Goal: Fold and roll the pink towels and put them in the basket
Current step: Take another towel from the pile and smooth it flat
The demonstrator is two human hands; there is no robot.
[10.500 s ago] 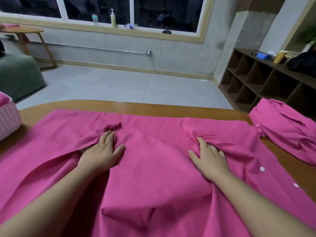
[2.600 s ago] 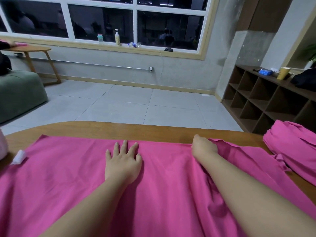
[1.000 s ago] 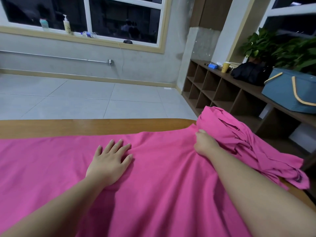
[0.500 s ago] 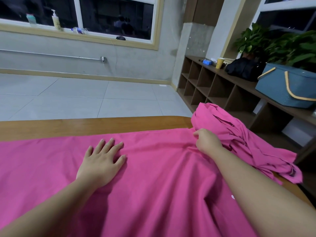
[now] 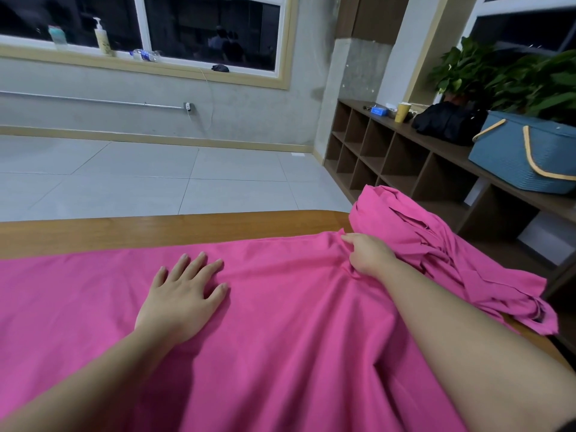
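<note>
Wooden table [image 5: 174, 227] holds a pink towel [image 5: 280, 322] spread flat, not yet rolled. Left hand [image 5: 182, 296] presses it with straight fingers; right hand [image 5: 367, 254] pinches its far corner. Beyond that hand, more pink towels [image 5: 436, 244] lie heaped, apparently unfolded. No rolling has begun.

The left hand [image 5: 180, 294] lies flat, palm down, with fingers straight and a little spread, the bare forearm reaching forward. The right hand [image 5: 369, 254] has curled fingers that pinch cloth, its forearm stretched out.
</note>
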